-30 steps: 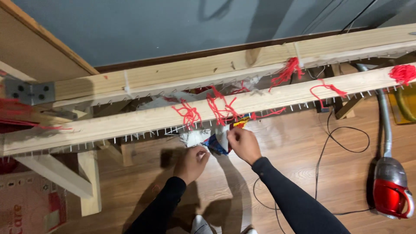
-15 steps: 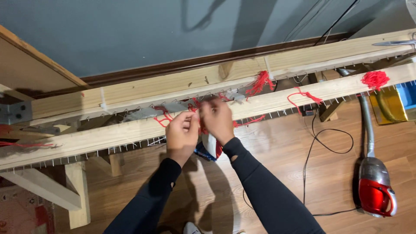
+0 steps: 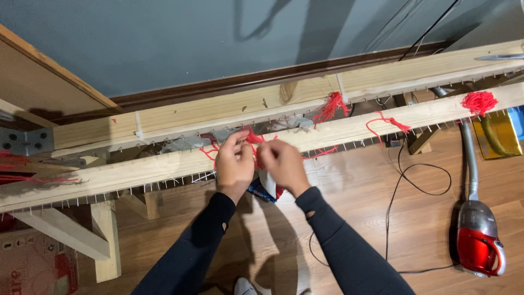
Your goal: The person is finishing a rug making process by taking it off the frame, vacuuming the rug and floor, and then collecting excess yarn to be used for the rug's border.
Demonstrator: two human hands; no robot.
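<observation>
Up at the nearer nail-studded wooden beam [image 3: 136,175]: left hand [image 3: 234,164] and right hand [image 3: 284,161], fingers pinched narrow on red yarn [image 3: 252,136], held close together, likely for looping around nails.

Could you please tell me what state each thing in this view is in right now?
left hand: raised to the near beam, fingers pinching red yarn.
right hand: beside it, fingers closed on the same yarn.
red yarn: tangled loosely at the beam.
near wooden beam: lying horizontally, edged with nails.
far wooden beam: lying parallel behind.
red vacuum cleaner: on the floor, untouched.
black cable: lying loose in curves.
</observation>
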